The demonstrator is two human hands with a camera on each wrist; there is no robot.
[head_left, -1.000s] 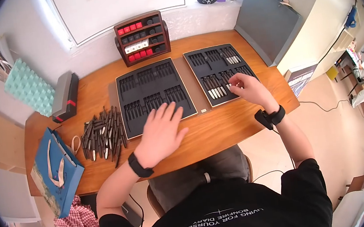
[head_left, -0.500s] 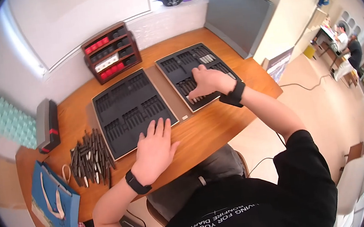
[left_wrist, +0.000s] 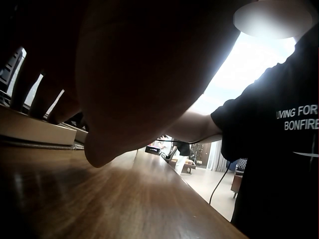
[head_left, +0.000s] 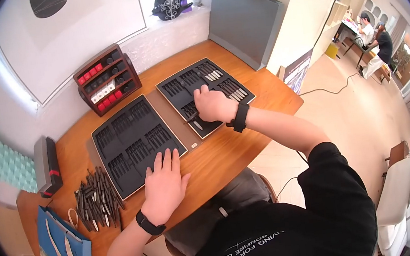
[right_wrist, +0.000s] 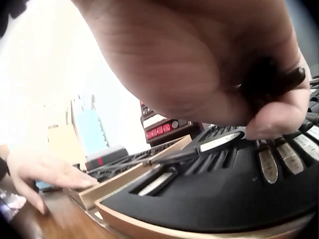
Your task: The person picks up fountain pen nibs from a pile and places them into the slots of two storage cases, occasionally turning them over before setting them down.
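Note:
My right hand [head_left: 215, 104] is over the near part of the right black tray [head_left: 171, 73]. Its fingers curl round slim dark sticks [right_wrist: 296, 78], which poke out below the palm; their kind does not show. Just under the fingers, another stick with a pale, flat end [right_wrist: 222, 142] lies slantwise across the slots. One pale-ended stick [right_wrist: 157, 184] sits in a slot near the tray's edge. My left hand [head_left: 164, 196], fingers extended, rests at the near edge of the left black tray [head_left: 120, 132], whose slots show no pale ends.
A heap of similar dark sticks [head_left: 97, 198] lies left of the left tray. Behind stand a small wooden rack [head_left: 107, 78] of red, white and black pieces and a grey case [head_left: 246, 24]. A blue paper bag [head_left: 64, 250] and a grey box [head_left: 47, 166] are at the left.
The head view has turned right. My right hand has moved leftward over the right tray's near group, where fewer pale ends now show. The left hand stays by the left tray's edge.

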